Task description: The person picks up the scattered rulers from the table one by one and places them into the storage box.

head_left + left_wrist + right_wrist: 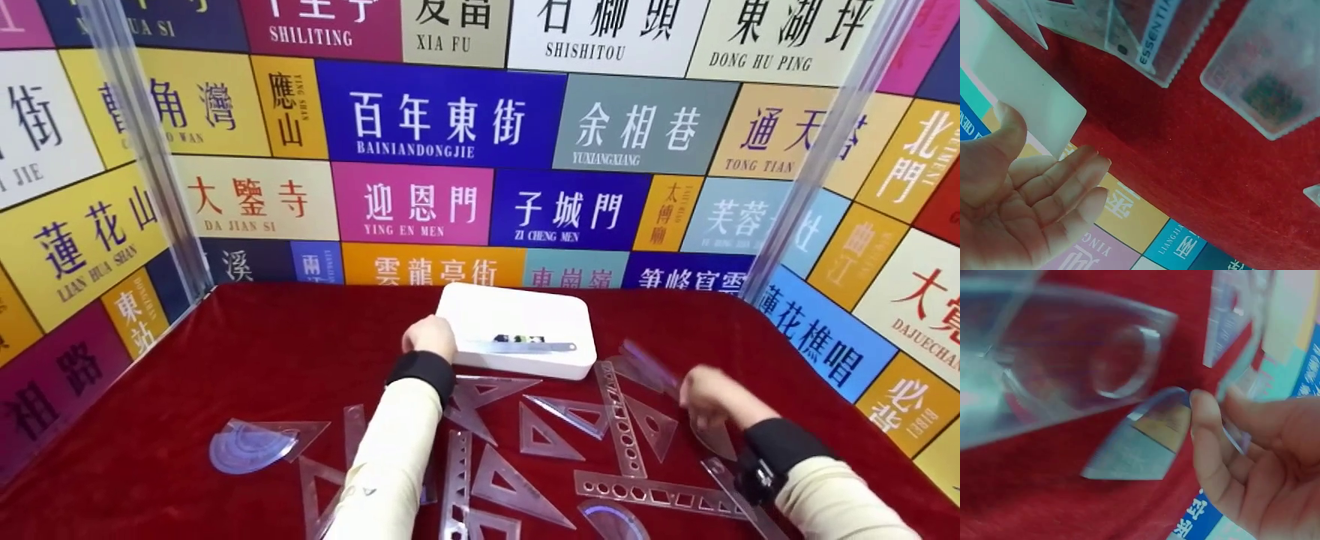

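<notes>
My left hand (429, 336) hovers at the left edge of a white tray (480, 307). In the left wrist view that hand (1053, 152) shows an empty palm with relaxed fingers beside the tray's corner (1027, 90). A metal ruler (525, 346) lies inside the tray. To the right of the tray, my right hand (701, 390) is blurred above the red cloth and pinches a clear plastic drawing tool (645, 364). In the right wrist view, thumb and fingers (1210, 399) hold the clear piece (1145, 439) by its edge.
Several clear set squares (517, 487), stencil rulers (621, 420) and protractors (247, 446) lie scattered over the red tablecloth (225, 352). Walls of coloured sign panels stand close behind and on both sides. Two clear corner posts (150, 150) rise at the back.
</notes>
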Tool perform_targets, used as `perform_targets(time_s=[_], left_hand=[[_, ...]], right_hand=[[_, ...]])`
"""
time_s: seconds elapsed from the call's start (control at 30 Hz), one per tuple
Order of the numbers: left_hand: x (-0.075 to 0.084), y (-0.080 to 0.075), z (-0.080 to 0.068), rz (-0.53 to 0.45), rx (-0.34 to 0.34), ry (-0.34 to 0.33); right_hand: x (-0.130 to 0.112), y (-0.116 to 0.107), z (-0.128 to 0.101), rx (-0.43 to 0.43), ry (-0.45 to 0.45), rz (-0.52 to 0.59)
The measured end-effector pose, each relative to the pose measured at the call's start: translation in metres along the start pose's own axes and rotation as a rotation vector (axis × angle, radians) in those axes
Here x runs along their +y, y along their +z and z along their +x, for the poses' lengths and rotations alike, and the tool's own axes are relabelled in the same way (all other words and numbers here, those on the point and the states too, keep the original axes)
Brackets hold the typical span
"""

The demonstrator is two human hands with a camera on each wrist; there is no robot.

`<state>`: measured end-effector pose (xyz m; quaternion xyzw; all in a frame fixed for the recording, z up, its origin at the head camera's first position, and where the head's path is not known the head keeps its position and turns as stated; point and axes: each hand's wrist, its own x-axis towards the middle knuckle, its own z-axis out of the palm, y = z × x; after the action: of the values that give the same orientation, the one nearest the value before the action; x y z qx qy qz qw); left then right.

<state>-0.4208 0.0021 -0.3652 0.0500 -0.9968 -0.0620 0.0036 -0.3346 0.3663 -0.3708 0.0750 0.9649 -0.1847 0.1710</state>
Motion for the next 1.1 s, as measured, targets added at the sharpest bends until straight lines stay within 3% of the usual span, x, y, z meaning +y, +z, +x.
perform_targets(time_s=[0.03,0.07,0.13,0.23,0.37,0.57,0.7,0.87,0.9,1.03,1.1], left_hand=[[0.0,-0.001,0.0,0.002,-0.007,-0.003],[0.0,-0.002,0.0,0.003,-0.013,-0.007],[0.0,-0.003,0.001,0.003,-0.029,-0.011],[0.0,-0.004,0.002,-0.008,-0.032,-0.018],[0.003,-0.004,0.001,-0.009,-0.021,-0.023],[0.005,-0.001,-0.007,0.006,0.004,-0.016],[0.006,-0.001,-0.012,-0.014,0.023,-0.014],[0.01,0.006,0.002,-0.03,-0.02,-0.035],[0.009,0.008,0.007,-0.031,-0.022,-0.034],[0.012,0.069,0.074,-0.015,0.048,-0.062],[0.015,0.082,0.09,-0.007,0.037,-0.073]], right_hand=[[-0.001,-0.005,0.001,0.057,-0.023,0.07],[-0.001,-0.008,0.001,0.211,-0.11,0.195],[-0.009,-0.014,0.003,0.316,-0.194,0.228],[-0.028,-0.014,0.012,0.495,-0.335,0.191],[-0.061,0.002,0.031,0.644,-0.458,0.109],[-0.105,0.033,0.054,0.628,-0.59,0.028],[-0.126,0.045,0.063,0.544,-0.667,-0.025],[-0.139,0.053,0.067,0.458,-0.637,-0.052],[-0.139,0.054,0.068,0.452,-0.626,-0.054],[-0.14,0.055,0.068,0.464,-0.614,-0.067],[-0.138,0.051,0.066,0.49,-0.601,-0.052]])
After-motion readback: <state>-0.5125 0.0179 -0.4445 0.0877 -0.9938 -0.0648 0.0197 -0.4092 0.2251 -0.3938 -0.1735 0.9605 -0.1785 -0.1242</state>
